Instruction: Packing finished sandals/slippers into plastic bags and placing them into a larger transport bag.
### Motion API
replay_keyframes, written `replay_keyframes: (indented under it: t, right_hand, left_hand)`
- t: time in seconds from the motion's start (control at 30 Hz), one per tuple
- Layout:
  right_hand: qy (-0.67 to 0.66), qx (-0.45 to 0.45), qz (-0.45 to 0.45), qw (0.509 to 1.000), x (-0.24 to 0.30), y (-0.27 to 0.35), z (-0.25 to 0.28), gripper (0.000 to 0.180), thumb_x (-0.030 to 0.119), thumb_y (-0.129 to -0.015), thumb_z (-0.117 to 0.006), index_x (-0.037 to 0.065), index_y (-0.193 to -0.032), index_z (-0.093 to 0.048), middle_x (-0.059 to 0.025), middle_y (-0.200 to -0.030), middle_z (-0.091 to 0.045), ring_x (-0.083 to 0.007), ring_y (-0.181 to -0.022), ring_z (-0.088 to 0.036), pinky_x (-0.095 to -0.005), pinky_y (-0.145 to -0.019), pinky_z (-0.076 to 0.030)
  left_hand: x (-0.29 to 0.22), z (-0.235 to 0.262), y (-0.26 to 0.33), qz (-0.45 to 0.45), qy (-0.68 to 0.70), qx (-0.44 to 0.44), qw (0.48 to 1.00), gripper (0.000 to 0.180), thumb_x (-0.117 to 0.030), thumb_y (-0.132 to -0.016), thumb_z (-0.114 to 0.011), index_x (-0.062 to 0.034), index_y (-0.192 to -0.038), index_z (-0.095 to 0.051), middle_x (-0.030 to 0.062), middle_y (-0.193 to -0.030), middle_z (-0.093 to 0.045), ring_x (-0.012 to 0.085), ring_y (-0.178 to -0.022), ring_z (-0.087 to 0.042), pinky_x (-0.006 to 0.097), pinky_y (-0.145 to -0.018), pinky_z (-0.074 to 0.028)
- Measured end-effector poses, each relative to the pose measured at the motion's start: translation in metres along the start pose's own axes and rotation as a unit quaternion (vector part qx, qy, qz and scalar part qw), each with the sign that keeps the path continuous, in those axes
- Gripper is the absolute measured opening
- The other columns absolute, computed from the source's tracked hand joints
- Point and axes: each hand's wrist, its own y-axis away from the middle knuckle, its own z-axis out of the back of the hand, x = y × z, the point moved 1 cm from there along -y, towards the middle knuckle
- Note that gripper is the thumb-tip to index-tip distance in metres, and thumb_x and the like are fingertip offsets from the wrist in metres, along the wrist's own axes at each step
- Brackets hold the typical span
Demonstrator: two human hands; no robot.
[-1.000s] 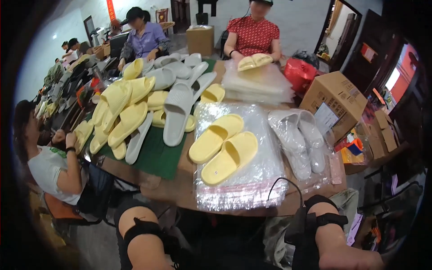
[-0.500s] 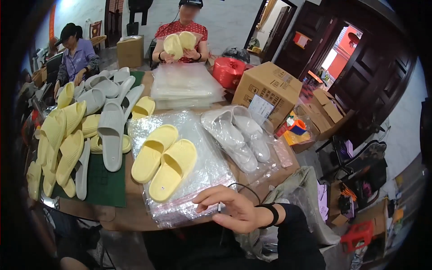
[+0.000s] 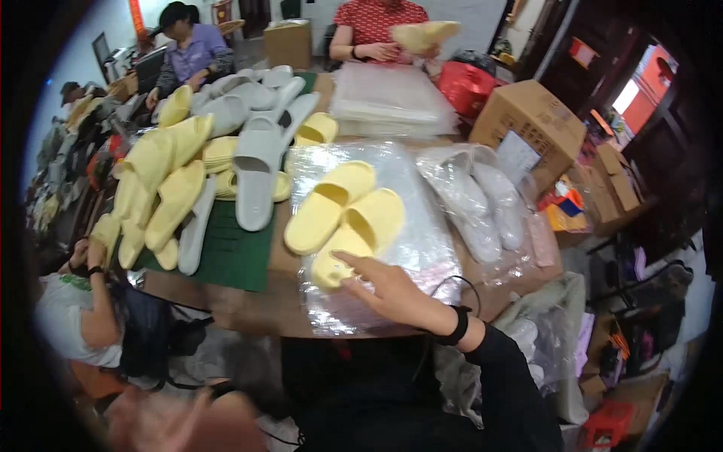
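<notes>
Right hand [image 3: 392, 290] is down at the near edge of the counter [image 3: 248, 305], fingers spread open and flat, thumb just touching the heel of the nearer yellow slipper [image 3: 358, 237]; nothing is gripped. That slipper lies side by side with its mate, the other yellow slipper [image 3: 327, 205], both on a stack of clear plastic bags [image 3: 422, 248] in the middle of the near edge. A black wristband [image 3: 457, 326] sits on that wrist. The left hand [image 3: 184, 422] is a blur low down, off the counter below its near edge, and how far open it is cannot be told. Just beside the bags toward the right edge, a white pair sealed in a bag [image 3: 482, 200]. Toward the left edge, a green mat [image 3: 226, 256] carries a heap of yellow and grey slippers [image 3: 188, 173]. At the far right corner stands a cardboard box [image 3: 531, 124]; at the far edge, a person in a red top [image 3: 376, 19] holds a yellow pair.
</notes>
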Motion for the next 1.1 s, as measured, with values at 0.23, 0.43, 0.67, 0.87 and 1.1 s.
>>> replay_keyframes:
  t: [0.23, 0.43, 0.67, 0.87, 1.1]
  right_hand:
    - [0.257, -0.001, -0.069, 0.964, -0.056, -0.067, -0.028, 0.061, 0.049, -0.088, -0.052, 0.013, -0.136, -0.042, -0.0234, -0.086, -0.064, -0.0395, -0.077, -0.062, -0.0452, -0.068, -0.05]
    - [0.298, -0.031, -0.018, 0.954, -0.097, -0.104, -0.07, 0.045, 0.039, -0.087, -0.054, 0.021, -0.128, -0.053, -0.0236, -0.104, -0.061, -0.0385, -0.081, -0.063, -0.0451, -0.068, -0.051]
    - [0.188, -0.081, -0.146, 0.968, -0.097, -0.121, -0.056, 0.042, 0.039, -0.093, -0.044, 0.002, -0.107, -0.059, -0.0267, -0.085, -0.063, -0.0418, -0.08, -0.06, -0.0492, -0.072, -0.047]
    - [0.172, -0.039, -0.131, 0.976, -0.147, -0.141, -0.033, 0.054, 0.044, -0.093, -0.042, -0.001, -0.12, -0.049, -0.0317, -0.105, -0.059, -0.045, -0.101, -0.056, -0.0473, -0.088, -0.043]
    - [0.222, -0.16, -0.089, 0.958, -0.092, -0.126, -0.015, 0.048, 0.039, -0.094, -0.044, -0.002, -0.116, -0.054, -0.0301, -0.104, -0.06, -0.0452, -0.101, -0.055, -0.0465, -0.087, -0.042]
  left_hand:
    - [0.01, 0.051, 0.224, 0.393, -0.096, 0.698, 0.59, 0.03, -0.021, -0.079, -0.064, -0.0063, -0.105, -0.062, 0.014, -0.111, -0.058, 0.0337, -0.105, -0.054, 0.044, -0.09, -0.041]
    - [0.001, 0.072, 0.266, 0.363, -0.193, 0.829, 0.38, 0.038, -0.031, -0.078, -0.06, -0.0104, -0.11, -0.059, 0.0157, -0.118, -0.054, 0.0308, -0.107, -0.048, 0.045, -0.084, -0.04]
    - [-0.02, 0.089, 0.275, 0.378, -0.197, 0.735, 0.527, 0.051, -0.03, -0.074, -0.067, -0.0108, -0.118, -0.051, 0.0159, -0.128, -0.046, 0.0314, -0.122, -0.042, 0.044, -0.091, -0.038]
    - [0.002, 0.077, 0.294, 0.404, -0.179, 0.714, 0.543, 0.028, -0.025, -0.073, -0.061, -0.0127, -0.098, -0.06, 0.0118, -0.109, -0.052, 0.0289, -0.106, -0.047, 0.042, -0.081, -0.037]
    - [0.012, 0.082, 0.318, 0.36, -0.182, 0.746, 0.53, 0.016, -0.024, -0.075, -0.056, -0.0199, -0.086, -0.067, 0.0104, -0.102, -0.055, 0.0295, -0.099, -0.051, 0.046, -0.077, -0.042]
